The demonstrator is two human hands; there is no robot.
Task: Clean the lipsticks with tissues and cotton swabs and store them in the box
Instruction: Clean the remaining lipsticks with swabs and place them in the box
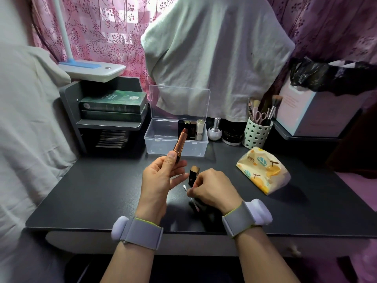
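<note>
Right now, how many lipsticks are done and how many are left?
About four lipsticks already stand in the clear box, so those look done. The left hand holds an open rose-gold lipstick, and the right hand holds a cotton swab. One dark lipstick on the table still waits.

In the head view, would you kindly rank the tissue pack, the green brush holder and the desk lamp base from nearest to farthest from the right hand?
Measured from the right hand:
1. Tissue pack, on the desk just to its right.
2. Green brush holder, farther back and right, beside the dark jar.
3. Desk lamp base, far back left, atop the shelf.
</note>
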